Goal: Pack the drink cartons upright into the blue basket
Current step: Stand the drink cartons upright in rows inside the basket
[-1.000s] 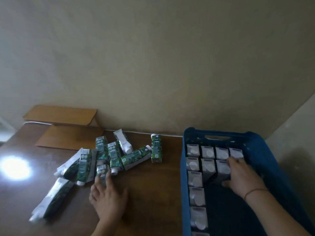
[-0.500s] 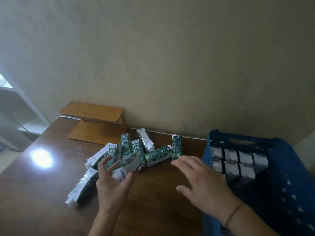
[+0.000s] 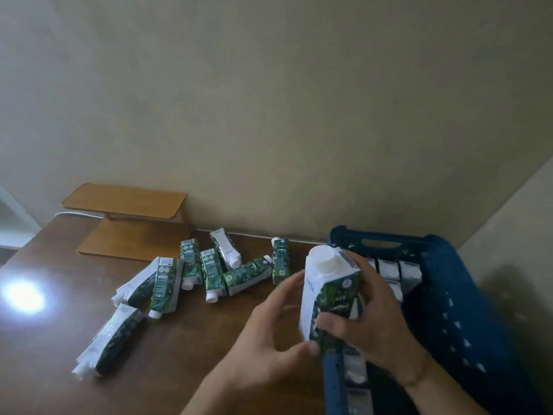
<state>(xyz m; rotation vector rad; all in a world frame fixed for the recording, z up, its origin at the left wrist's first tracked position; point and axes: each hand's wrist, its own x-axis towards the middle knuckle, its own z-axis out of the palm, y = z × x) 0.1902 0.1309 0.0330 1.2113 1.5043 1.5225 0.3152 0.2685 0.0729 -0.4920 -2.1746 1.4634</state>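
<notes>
I hold a green-and-white drink carton (image 3: pixel 327 298) upright with its white cap up, above the left rim of the blue basket (image 3: pixel 449 295). My right hand (image 3: pixel 374 327) wraps around its right side. My left hand (image 3: pixel 269 333) touches its lower left edge with the fingertips. Several cartons (image 3: pixel 389 269) stand upright in the basket, their tops showing. Several more cartons (image 3: pixel 209 272) lie scattered on the brown table (image 3: pixel 185 354) to the left, and one (image 3: pixel 280 260) stands upright near the wall.
A small wooden two-level stand (image 3: pixel 128 220) sits at the back left against the beige wall. A bright light reflection (image 3: pixel 24 295) glares on the table's left side. A white cable runs along the wall's base.
My left hand lifted a carton from the pile and carried it right. My right hand left the basket and took hold of that carton. The carton now stands upright over the basket's rim.
</notes>
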